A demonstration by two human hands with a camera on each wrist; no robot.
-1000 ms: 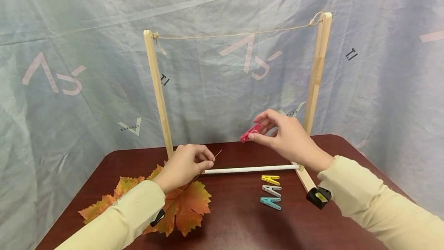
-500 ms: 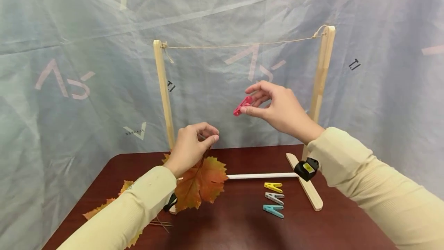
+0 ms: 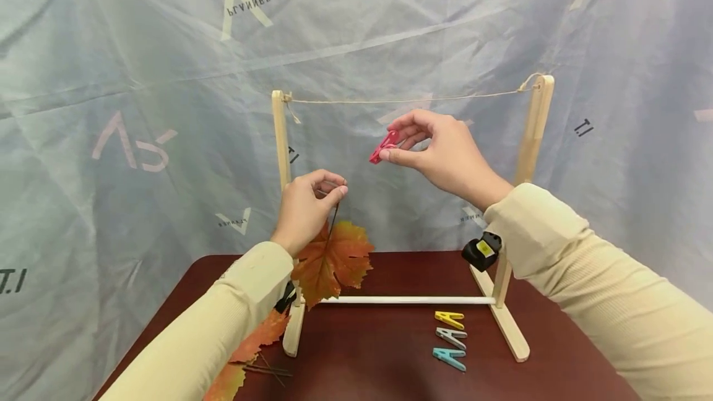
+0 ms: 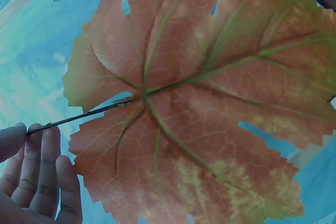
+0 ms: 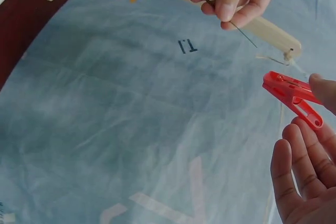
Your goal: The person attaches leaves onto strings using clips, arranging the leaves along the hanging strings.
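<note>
My left hand [image 3: 309, 206] pinches the thin dark stem of an orange maple leaf [image 3: 334, 262], which hangs down below the fingers. In the left wrist view the leaf [image 4: 210, 98] fills most of the picture, its stem between thumb and fingertips. My right hand [image 3: 448, 153] holds a red clothespin [image 3: 384, 147] between thumb and fingers, up and to the right of the left hand. The clothespin [image 5: 291, 98] points toward the left hand in the right wrist view. Above both hands a twine line [image 3: 390, 101] runs between two wooden posts.
The wooden stand has a left post [image 3: 280, 135], a right post [image 3: 537, 129] and a white crossbar [image 3: 406, 300]. Yellow [image 3: 449, 319], grey [image 3: 451, 337] and blue [image 3: 449, 357] clothespins lie on the dark table [image 3: 362, 357]. More leaves [image 3: 262, 333] lie under my left forearm.
My left hand has lifted the leaf off the table and up toward the twine. My right hand has risen with the red clothespin. The head view has tilted up.
</note>
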